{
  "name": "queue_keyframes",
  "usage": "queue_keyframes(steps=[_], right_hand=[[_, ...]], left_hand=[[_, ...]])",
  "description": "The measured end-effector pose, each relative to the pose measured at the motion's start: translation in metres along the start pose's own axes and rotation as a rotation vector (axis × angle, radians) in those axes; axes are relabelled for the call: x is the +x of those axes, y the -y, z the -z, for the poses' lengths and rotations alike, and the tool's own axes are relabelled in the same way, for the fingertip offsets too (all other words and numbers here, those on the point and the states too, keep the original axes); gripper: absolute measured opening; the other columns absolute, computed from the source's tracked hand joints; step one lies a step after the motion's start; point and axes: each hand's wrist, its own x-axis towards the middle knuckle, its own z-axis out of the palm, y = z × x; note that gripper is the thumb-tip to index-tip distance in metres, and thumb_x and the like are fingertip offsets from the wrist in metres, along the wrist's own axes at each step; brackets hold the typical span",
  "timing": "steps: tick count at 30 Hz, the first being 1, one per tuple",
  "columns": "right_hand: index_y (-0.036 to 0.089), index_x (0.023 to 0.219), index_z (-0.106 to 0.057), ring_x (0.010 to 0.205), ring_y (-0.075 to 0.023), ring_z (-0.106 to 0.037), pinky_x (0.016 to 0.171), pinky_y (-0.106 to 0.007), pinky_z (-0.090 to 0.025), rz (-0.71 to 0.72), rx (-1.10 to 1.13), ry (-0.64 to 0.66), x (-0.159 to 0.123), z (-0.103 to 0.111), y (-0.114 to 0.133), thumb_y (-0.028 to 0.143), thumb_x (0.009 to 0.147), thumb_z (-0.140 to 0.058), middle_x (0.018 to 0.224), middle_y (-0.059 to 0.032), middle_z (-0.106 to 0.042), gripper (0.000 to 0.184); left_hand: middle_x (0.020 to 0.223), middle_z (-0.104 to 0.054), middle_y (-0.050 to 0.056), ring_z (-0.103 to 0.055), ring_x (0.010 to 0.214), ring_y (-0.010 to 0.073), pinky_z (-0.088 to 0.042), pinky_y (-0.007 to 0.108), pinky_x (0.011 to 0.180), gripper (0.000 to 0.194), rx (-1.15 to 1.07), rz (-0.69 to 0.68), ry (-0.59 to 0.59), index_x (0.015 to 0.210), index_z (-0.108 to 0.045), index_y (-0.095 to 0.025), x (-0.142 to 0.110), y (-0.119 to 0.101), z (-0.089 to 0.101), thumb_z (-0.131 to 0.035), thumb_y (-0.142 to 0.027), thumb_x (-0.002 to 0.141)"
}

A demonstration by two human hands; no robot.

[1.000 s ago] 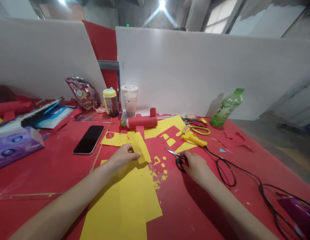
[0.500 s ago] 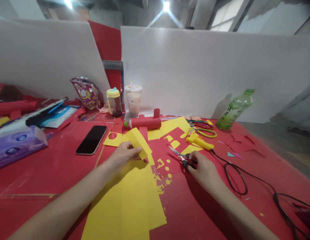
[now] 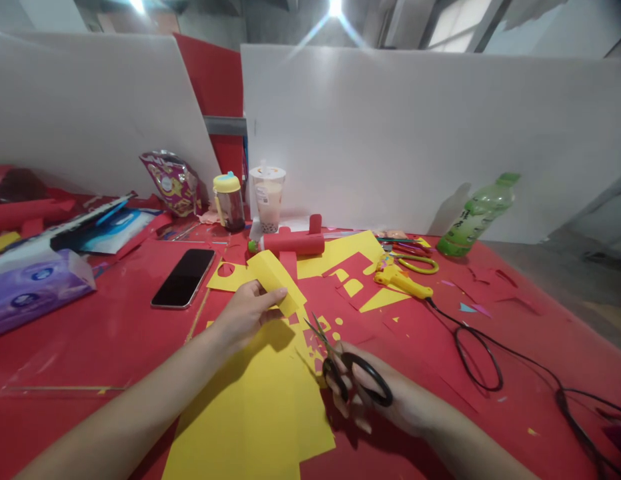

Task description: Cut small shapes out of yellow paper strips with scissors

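My left hand pinches a folded piece of yellow paper between thumb and fingers, above the table. A pair of scissors with black handles is in my right hand, its fingers in and around the loops. The blades are slightly apart and point up and left toward the folded paper, not touching it. Large yellow sheets lie under both hands. Small yellow scraps and dots are scattered just beyond the scissors.
A yellow glue gun with a black cord lies to the right, near a green bottle. A red paper tube, a drink cup and a yellow-lidded bottle stand behind. At left are a phone and tissue pack.
My right hand has lifted the scissors off the table and brought them left, turned so the blades point up toward the paper. My left hand has barely moved.
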Motion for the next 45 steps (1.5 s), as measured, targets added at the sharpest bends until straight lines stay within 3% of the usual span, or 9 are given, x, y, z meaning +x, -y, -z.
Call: queue_keyframes(steps=[4,10,18,45], right_hand=[[0.017,0.075,-0.045,0.056,-0.01,-0.053,0.039,-0.016,-0.04,0.004,-0.009,0.054,0.0,0.002,-0.004,0.051,0.064,-0.061,0.068,0.0002,-0.048,0.039],[0.019,0.075,-0.042,0.05,-0.0072,-0.045,0.038,-0.016,-0.037,0.069,-0.003,0.057,0.002,0.001,-0.008,0.053,0.066,-0.058,0.067,0.0022,-0.043,0.039],[0.02,0.068,-0.037,0.047,-0.006,-0.036,0.049,-0.021,-0.031,0.068,0.065,0.088,0.004,-0.002,-0.01,0.054,0.067,-0.057,0.061,0.0052,-0.037,0.04],[0.017,0.071,-0.041,0.046,-0.0063,-0.037,0.048,-0.023,-0.027,0.11,0.069,0.04,0.005,-0.003,-0.018,0.055,0.069,-0.054,0.06,0.0036,-0.043,0.04]], left_hand=[[0.077,-0.066,0.007,-0.059,0.065,0.0134,-0.048,0.023,0.057,0.025,0.014,0.035,0.045,0.079,-0.06,-0.011,-0.004,0.005,-0.005,-0.07,-0.022,0.059],[0.081,-0.067,0.007,-0.06,0.067,0.0136,-0.046,0.024,0.059,0.026,0.061,0.082,0.084,0.079,-0.06,-0.011,-0.005,0.012,-0.005,-0.071,-0.024,0.058],[0.077,-0.064,0.005,-0.058,0.066,0.014,-0.045,0.027,0.061,0.032,0.072,0.064,0.026,0.078,-0.059,-0.012,-0.008,0.014,-0.01,-0.073,-0.026,0.053],[0.079,-0.064,0.006,-0.06,0.068,0.0161,-0.047,0.027,0.061,0.038,0.101,-0.019,0.071,0.082,-0.055,-0.012,-0.013,0.02,-0.014,-0.073,-0.031,0.054]])
